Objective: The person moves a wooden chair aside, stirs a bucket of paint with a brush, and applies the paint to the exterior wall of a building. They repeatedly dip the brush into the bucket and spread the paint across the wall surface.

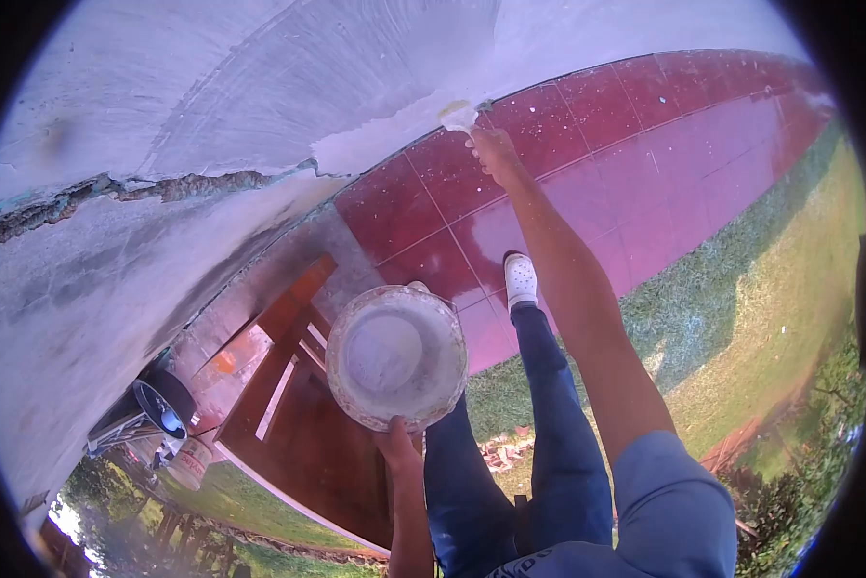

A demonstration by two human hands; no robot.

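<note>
My left hand grips the near rim of a round, paint-crusted bucket, its thumb over the edge. Inside the bucket is a whitish coating or liquid; its depth is hard to tell. With my arm stretched forward, my right hand is closed on a paintbrush. The brush head is against or very close to the foot of the pale wall, just above the red tiles. Fresh white streaks spread over the wall beside it.
Red floor tiles, speckled white, run along the wall. A brown wooden bench stands under the bucket at left. Beyond it are a black tub and a white pail. A jagged crack crosses the wall. Grass lies at right.
</note>
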